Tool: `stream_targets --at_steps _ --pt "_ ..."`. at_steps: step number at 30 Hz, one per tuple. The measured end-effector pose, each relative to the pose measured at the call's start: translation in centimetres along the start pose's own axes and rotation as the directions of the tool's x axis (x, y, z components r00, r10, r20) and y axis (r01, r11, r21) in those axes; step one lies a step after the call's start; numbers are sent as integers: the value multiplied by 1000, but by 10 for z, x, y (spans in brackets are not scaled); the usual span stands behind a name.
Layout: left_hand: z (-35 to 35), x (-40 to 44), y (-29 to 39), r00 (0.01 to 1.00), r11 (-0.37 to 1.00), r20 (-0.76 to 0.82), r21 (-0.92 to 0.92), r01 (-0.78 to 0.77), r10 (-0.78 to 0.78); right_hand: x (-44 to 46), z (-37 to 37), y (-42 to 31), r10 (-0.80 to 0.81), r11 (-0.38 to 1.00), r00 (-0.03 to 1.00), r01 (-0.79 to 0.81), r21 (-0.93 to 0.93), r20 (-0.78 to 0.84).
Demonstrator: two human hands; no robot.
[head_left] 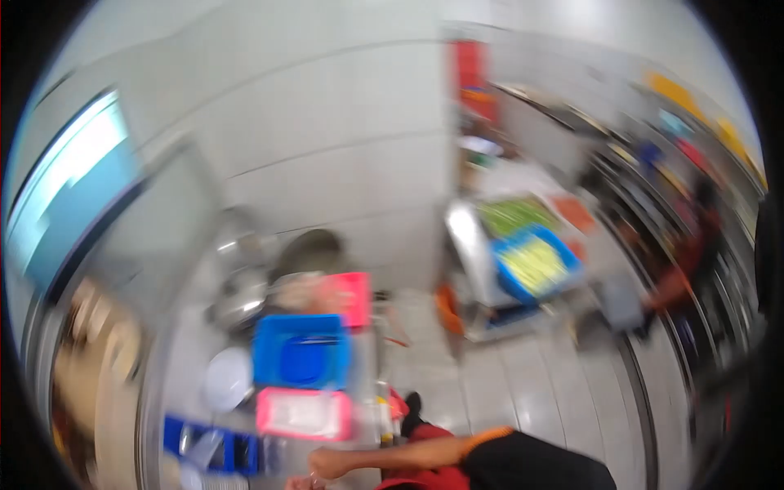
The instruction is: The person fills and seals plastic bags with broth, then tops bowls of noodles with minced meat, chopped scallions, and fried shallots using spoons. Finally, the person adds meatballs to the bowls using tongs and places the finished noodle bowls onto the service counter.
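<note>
My right hand [329, 463] is at the bottom edge, at the end of a forearm that comes in from the right. Its fingers look curled, and blur hides what they hold, if anything. Just below it, cut off by the frame, a small patch of skin looks like my left hand [299, 483]; its fingers cannot be made out. Nearest to both hands, on the steel counter, lies a pink-rimmed tray [265, 415] with a whitish inside. Beyond it stands a blue basin [261, 353] with a darker blue round thing inside.
A white bowl [229, 380], a blue divided container [175, 437], metal pots [243, 296] and a bright pink container [357, 300] share the counter. Across the tiled floor, another table bears a blue tray [510, 282] of pale yellow food. A person [690, 261] stands by shelves at right.
</note>
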State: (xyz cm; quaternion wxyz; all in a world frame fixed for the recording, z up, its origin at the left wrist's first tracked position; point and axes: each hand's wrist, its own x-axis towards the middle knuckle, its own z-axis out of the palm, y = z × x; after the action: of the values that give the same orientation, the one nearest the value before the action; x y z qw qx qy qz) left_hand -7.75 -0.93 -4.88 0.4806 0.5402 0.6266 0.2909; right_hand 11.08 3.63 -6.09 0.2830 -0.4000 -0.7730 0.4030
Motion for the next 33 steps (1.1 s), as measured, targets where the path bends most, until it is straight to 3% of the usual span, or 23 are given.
stream_targets --at_steps 2,4,5,7,10,12,14,16,18,20,23,25,28,30,31,33 --pt "22 16 -8 993 982 -117 -184 -42 20 -11 -27 -26 226 878 955 -285 385 192" --pt "31 21 -22 985 944 -164 -312 -110 61 -15 -42 -41 318 849 910 -397 347 265" --pt "39 27 -29 972 930 -230 -346 -126 46 -12 -46 -36 287 873 904 -383 303 316" --pt "48 31 -36 953 940 -293 -298 -166 75 -11 -42 -27 235 852 934 -331 404 270" --pt "49 11 9 959 920 -277 -386 -59 -54 -7 -61 -46 254 896 911 -348 276 324" --pt "54 14 -2 950 926 -312 -365 -93 -28 -6 -58 -42 236 901 912 -334 276 335" --pt "52 18 -12 944 931 -331 -344 -119 -2 -3 -54 -36 224 949 935 -273 155 275" --pt "48 19 -18 953 972 -305 -223 -70 -1 -1 -55 -35 214 954 947 -255 156 239" --pt "45 18 -27 955 975 -295 -204 -89 26 -2 -59 -38 177 984 979 -178 0 100" --pt "40 16 -28 959 978 -279 -181 -105 51 0 -65 -45 132 990 986 -127 -57 101" --pt "29 4 8 973 978 -226 -211 -1 -48 0 -59 -44 102 978 985 -74 -195 139" --pt "29 5 9 951 984 -303 -136 -116 70 2 -58 -48 116 959 977 -64 -274 177" --pt "27 -6 38 965 973 -261 -225 -43 -17 -1 -58 -48 112 904 965 -1 -428 235" --pt "26 -6 48 967 938 -230 -345 20 -105 3 -58 -42 -27 990 978 55 -132 205" --pt "25 -6 49 963 889 -193 -451 82 -186 4 -60 -45 -26 989 978 55 -135 207" --pt "26 0 43 963 888 -225 -458 30 -148 3 -66 -53 108 992 961 -120 33 254"
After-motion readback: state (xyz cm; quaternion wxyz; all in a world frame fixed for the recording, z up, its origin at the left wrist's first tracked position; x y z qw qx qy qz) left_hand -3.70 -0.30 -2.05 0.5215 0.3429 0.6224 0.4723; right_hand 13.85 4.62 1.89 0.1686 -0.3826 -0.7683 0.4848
